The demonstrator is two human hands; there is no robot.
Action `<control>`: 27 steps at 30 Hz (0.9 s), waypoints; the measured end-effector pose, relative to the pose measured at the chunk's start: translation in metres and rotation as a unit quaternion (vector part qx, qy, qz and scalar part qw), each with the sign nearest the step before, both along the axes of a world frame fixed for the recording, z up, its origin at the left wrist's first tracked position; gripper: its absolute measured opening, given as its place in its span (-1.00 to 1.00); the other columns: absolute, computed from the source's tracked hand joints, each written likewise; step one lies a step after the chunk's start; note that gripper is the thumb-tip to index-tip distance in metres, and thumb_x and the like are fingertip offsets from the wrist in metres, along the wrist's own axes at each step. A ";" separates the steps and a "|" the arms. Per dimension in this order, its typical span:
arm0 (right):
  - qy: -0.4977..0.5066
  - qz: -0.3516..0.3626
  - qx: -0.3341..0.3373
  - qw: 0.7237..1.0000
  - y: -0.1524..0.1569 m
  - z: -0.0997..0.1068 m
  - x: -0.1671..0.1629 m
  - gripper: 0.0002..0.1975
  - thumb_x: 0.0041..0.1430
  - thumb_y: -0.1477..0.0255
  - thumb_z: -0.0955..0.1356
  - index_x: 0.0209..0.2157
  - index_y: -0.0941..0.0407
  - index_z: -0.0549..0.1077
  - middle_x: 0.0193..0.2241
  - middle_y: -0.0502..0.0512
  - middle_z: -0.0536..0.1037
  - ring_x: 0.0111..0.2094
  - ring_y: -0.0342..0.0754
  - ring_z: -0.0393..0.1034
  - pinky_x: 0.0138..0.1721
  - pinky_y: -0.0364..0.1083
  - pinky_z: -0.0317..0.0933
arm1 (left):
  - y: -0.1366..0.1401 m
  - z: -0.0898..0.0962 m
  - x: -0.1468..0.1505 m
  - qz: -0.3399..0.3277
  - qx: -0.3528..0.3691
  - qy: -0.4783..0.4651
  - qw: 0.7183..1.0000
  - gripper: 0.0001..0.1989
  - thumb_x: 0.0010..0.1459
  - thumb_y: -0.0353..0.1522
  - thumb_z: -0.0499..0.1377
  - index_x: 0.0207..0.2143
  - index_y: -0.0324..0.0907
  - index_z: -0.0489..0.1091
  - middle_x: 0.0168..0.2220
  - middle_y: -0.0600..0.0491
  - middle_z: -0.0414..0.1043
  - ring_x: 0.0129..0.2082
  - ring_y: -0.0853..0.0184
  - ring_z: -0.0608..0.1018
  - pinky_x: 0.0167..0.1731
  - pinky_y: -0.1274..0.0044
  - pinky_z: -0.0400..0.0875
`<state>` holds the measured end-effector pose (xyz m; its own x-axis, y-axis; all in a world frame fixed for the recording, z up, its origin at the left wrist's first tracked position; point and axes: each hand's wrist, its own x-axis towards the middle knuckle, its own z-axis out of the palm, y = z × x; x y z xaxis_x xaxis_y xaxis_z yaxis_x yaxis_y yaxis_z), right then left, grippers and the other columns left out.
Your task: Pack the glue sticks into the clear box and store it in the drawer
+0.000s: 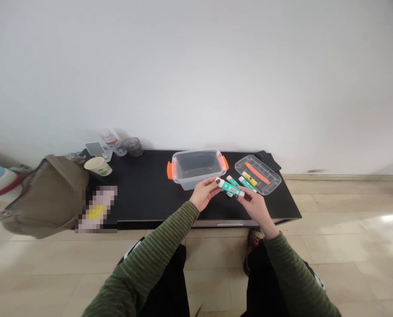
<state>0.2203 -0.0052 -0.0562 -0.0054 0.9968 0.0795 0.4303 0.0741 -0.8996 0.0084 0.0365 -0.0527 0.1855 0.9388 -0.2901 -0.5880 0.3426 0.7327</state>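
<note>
A green-and-white glue stick (231, 188) is held between both hands above the black tabletop. My left hand (205, 193) pinches its white-capped end, and my right hand (254, 206) grips the other end. Just beyond it lie more glue sticks: a green one (232, 181), partly covered by the held one, another green one (245, 183), and a yellow-labelled one (249, 178) at the near-left edge of the lid. Left of them stands an open clear plastic box (183, 179) with orange latches. Its clear lid (271, 188), with an orange handle, lies flat to the right.
A brown bag (47, 198) fills the left end of the black table (143, 193), with a paper cup (99, 166), a white spray-type can (113, 141) and a dark glass (133, 146) near it. A black dotted item (268, 160) lies behind the lid. The wall closes off the back.
</note>
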 end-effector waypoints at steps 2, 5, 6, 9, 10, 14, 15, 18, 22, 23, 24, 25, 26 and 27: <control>0.014 0.000 -0.016 1.000 0.001 -0.002 -0.002 -0.59 0.10 0.23 0.40 -0.01 0.04 0.59 -0.24 0.08 0.67 -0.24 0.05 0.52 -0.13 0.05 0.41 | 0.000 -0.001 0.000 0.002 0.005 0.005 1.000 -0.76 0.05 -0.42 0.42 -0.20 -0.31 0.58 -0.20 -0.06 0.61 -0.19 0.32 0.63 0.05 0.37 0.52; 0.074 0.011 -0.059 0.995 0.003 -0.010 -0.005 -0.59 0.08 0.20 0.42 -0.04 0.04 0.60 -0.38 0.08 0.65 -0.32 0.05 0.52 -0.28 0.01 0.42 | 0.001 -0.004 -0.001 0.003 0.008 0.018 1.000 -0.74 0.01 -0.42 0.45 -0.22 -0.31 0.59 -0.21 -0.06 0.61 -0.21 0.33 0.63 0.05 0.38 0.52; 0.105 0.014 -0.078 0.991 0.003 -0.013 -0.006 -0.57 0.06 0.18 0.44 -0.05 0.05 0.61 -0.41 0.09 0.64 -0.35 0.05 0.52 -0.34 -0.01 0.41 | 0.001 -0.005 -0.002 0.001 0.009 0.023 1.000 -0.74 0.00 -0.41 0.45 -0.23 -0.31 0.59 -0.21 -0.06 0.61 -0.21 0.34 0.63 0.04 0.38 0.52; 0.207 0.014 -0.148 0.967 0.004 -0.021 -0.009 -0.52 -0.01 0.14 0.50 -0.09 0.11 0.61 -0.37 0.16 0.64 -0.41 0.01 0.51 -0.50 -0.08 0.34 | 0.003 -0.008 -0.004 -0.011 0.013 0.034 0.999 -0.72 0.00 -0.40 0.46 -0.21 -0.31 0.59 -0.18 -0.08 0.61 -0.19 0.32 0.63 0.03 0.39 0.52; 0.238 0.011 -0.173 0.956 0.003 -0.022 -0.010 -0.52 -0.03 0.14 0.52 -0.12 0.14 0.61 -0.34 0.19 0.65 -0.42 -0.01 0.51 -0.53 -0.10 0.33 | 0.003 -0.009 -0.004 -0.014 0.014 0.036 0.999 -0.71 0.00 -0.39 0.46 -0.20 -0.31 0.59 -0.17 -0.08 0.61 -0.18 0.31 0.63 0.04 0.39 0.52; 0.299 -0.006 -0.240 0.924 0.004 -0.023 -0.015 -0.59 -0.01 0.18 0.54 -0.19 0.17 0.60 -0.30 0.23 0.65 -0.43 -0.05 0.53 -0.57 -0.17 0.31 | 0.001 -0.015 0.000 -0.009 0.017 0.037 0.999 -0.69 0.02 -0.37 0.44 -0.18 -0.29 0.53 -0.16 -0.08 0.60 -0.15 0.30 0.63 0.02 0.40 0.52; 0.295 -0.001 -0.246 0.923 0.005 -0.023 -0.018 -0.62 0.03 0.19 0.53 -0.20 0.16 0.59 -0.29 0.23 0.66 -0.42 -0.05 0.55 -0.56 -0.17 0.31 | 0.000 -0.016 0.002 -0.008 0.015 0.036 0.999 -0.67 0.03 -0.36 0.44 -0.16 -0.27 0.51 -0.15 -0.08 0.59 -0.15 0.29 0.63 0.01 0.39 0.53; 0.213 0.030 -0.256 0.942 0.007 -0.023 -0.027 -0.70 0.22 0.20 0.41 -0.17 0.14 0.56 -0.28 0.20 0.65 -0.39 -0.04 0.58 -0.50 -0.16 0.35 | 0.000 -0.022 0.008 -0.014 -0.003 0.063 0.998 -0.58 0.04 -0.39 0.43 -0.07 -0.19 0.40 -0.13 -0.06 0.58 -0.20 0.31 0.64 -0.07 0.35 0.56; -0.101 0.062 -0.158 0.980 0.011 -0.023 -0.028 -0.82 0.30 0.33 0.34 -0.19 0.09 0.57 -0.27 0.12 0.64 -0.23 -0.01 0.57 -0.26 -0.12 0.36 | 0.007 -0.030 0.007 -0.026 -0.035 0.209 0.977 -0.59 0.08 -0.47 0.36 -0.06 -0.19 0.29 -0.17 -0.07 0.55 -0.31 0.33 0.62 -0.20 0.38 0.56; -0.182 0.058 -0.121 0.974 0.012 -0.023 -0.025 -0.83 0.30 0.36 0.34 -0.19 0.08 0.57 -0.23 0.12 0.63 -0.17 0.00 0.55 -0.20 -0.11 0.34 | 0.010 -0.032 0.005 -0.035 -0.032 0.261 0.964 -0.61 0.09 -0.48 0.33 -0.07 -0.20 0.27 -0.17 -0.09 0.55 -0.31 0.31 0.61 -0.22 0.39 0.55; -0.248 0.046 -0.092 0.963 0.013 -0.022 -0.022 -0.82 0.30 0.38 0.33 -0.17 0.07 0.57 -0.19 0.13 0.62 -0.12 0.01 0.53 -0.16 -0.10 0.32 | 0.012 -0.034 0.002 -0.047 -0.021 0.320 0.946 -0.63 0.10 -0.48 0.31 -0.08 -0.21 0.27 -0.17 -0.11 0.55 -0.29 0.29 0.61 -0.23 0.39 0.53; -0.297 0.031 -0.075 0.951 0.015 -0.022 -0.018 -0.81 0.31 0.40 0.32 -0.13 0.07 0.57 -0.13 0.15 0.61 -0.08 0.02 0.51 -0.13 -0.10 0.30 | 0.014 -0.035 -0.001 -0.063 -0.003 0.384 0.921 -0.65 0.10 -0.48 0.31 -0.09 -0.22 0.27 -0.16 -0.13 0.55 -0.27 0.25 0.62 -0.22 0.39 0.51; -0.330 0.015 -0.068 0.941 0.016 -0.021 -0.014 -0.78 0.33 0.41 0.30 -0.09 0.07 0.55 -0.09 0.16 0.59 -0.05 0.02 0.48 -0.13 -0.10 0.28 | 0.015 -0.036 -0.004 -0.080 0.020 0.449 0.890 -0.66 0.10 -0.46 0.30 -0.10 -0.22 0.28 -0.16 -0.14 0.55 -0.22 0.20 0.62 -0.19 0.38 0.49; -0.351 0.002 -0.069 0.934 0.018 -0.021 -0.011 -0.77 0.34 0.42 0.29 -0.06 0.07 0.54 -0.05 0.17 0.56 -0.03 0.02 0.46 -0.13 -0.11 0.27 | 0.016 -0.036 -0.006 -0.098 0.042 0.511 0.853 -0.68 0.11 -0.44 0.30 -0.11 -0.22 0.30 -0.15 -0.16 0.55 -0.17 0.16 0.61 -0.15 0.38 0.47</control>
